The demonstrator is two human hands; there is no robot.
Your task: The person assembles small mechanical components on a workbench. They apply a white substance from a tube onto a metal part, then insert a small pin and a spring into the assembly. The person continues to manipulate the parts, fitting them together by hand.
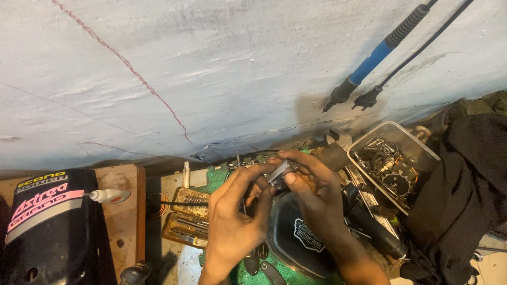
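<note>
My left hand (pixel 235 211) and my right hand (pixel 311 195) meet over the middle of the bench, both pinching a small grey metal part (pixel 281 172) between their fingertips. The right thumb presses on the part's near end, and the left fingers curl around its left side. Below the hands lies a black moulded cover with a white emblem (pixel 303 237), on a green mat (pixel 288 272).
A clear plastic box of small metal parts (pixel 392 163) stands to the right, beside black cloth (pixel 465 200). A blue-handled soldering iron (pixel 377 53) hangs on the pale wall. At left are a black motorcycle panel (pixel 47 227), a wooden block (pixel 124 216) and rusty tool trays (pixel 185 216).
</note>
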